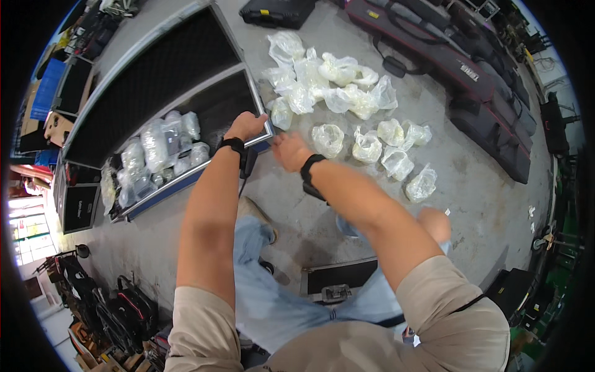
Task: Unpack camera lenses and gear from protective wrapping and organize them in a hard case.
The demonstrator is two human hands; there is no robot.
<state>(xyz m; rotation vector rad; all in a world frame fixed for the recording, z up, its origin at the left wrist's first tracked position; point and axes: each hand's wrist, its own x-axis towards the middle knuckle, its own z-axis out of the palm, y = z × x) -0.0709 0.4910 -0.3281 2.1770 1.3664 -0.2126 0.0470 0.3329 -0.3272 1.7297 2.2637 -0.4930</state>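
Flight case (186, 74): black foam lining, silver metal rim, blue outer wall along the near side. Plastic bags (328, 80) on the floor: clear to milky white, some with pale yellowish contents. Bags inside the case (155, 149): same clear-white. Floor (483, 204): grey concrete, darker stains. Wristbands (234, 144) on both arms: black. Long soft bags (446, 62) at far right: black with dark red trim. Trousers (273, 304): light blue denim. Shirt (446, 310): beige.

Clear plastic bags on the floor and in a flight case

Crumpled clear bags (338, 93) are strewn over the concrete floor (483, 204); more filled clear bags (155, 155) are packed inside the open blue-edged case (167, 189).
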